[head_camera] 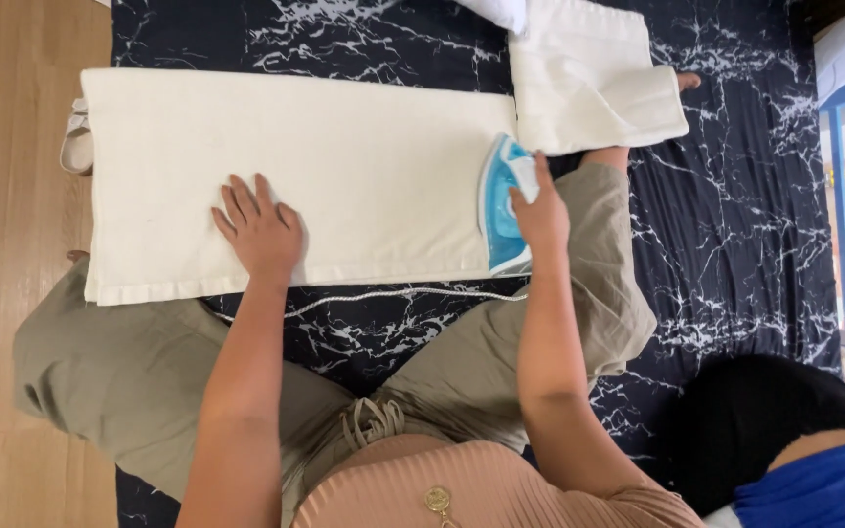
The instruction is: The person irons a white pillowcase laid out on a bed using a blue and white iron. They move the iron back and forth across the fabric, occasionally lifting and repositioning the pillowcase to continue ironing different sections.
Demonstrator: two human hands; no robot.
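Cream cloth (pixel 344 166), long and rectangular, plain weave, lies flat on the black white-veined sheet (pixel 735 244), hemmed edge toward me. My left hand (pixel 261 230) rests on its near half, palm down, fingers loose and spread, gripping nothing. My right hand (pixel 540 210) is clenched round the handle of the blue-and-white iron (pixel 501 210), which sits at the cloth's right end. Iron's white cord (pixel 374 295) trails along the near edge. A second folded cream piece (pixel 589 78) lies just beyond.

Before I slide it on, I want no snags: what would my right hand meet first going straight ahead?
The right hand, gripping the iron, points up-picture; first in line seems the folded white cloth, its edge just beyond the iron's tip.
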